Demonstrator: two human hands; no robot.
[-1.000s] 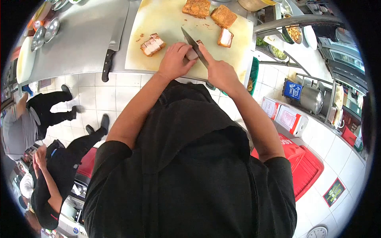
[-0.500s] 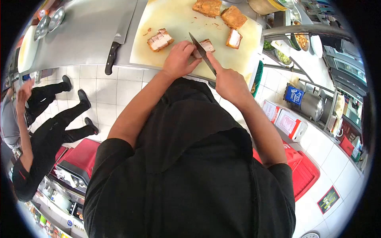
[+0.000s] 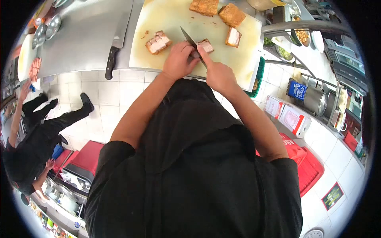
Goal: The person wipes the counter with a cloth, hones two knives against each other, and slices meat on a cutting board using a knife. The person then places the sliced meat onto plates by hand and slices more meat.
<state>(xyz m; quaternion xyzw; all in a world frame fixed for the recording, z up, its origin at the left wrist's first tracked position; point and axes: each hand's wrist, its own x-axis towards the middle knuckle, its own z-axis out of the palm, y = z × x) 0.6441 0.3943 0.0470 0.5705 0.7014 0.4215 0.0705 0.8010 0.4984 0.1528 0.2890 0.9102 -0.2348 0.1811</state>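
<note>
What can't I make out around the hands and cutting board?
Head view:
Handle of the long silver-bladed knife: covered by the right hand.
How deep, if at all, it cuts the pale, brown-edged meat: left hand and blade hide it.
Green plastic basket: partly covered by the yellowish-white cutting board.
Round tan container: cut off by the top edge.

Blue pack (image 3: 297, 89) by pot (image 3: 316, 102): large white lettering, first word seemingly ROYAL; remainder blurred. Red bin (image 3: 289, 146): white capitals, partly visible; S and O legible. White cartons (image 3: 272, 106) (image 3: 292, 120): red print, too small to read. Floor-side sign (image 3: 332, 196), red border: yellow-green lettering, illegible. Clock (image 3: 314, 234): dial cut by frame edge, numerals unreadable.
</note>
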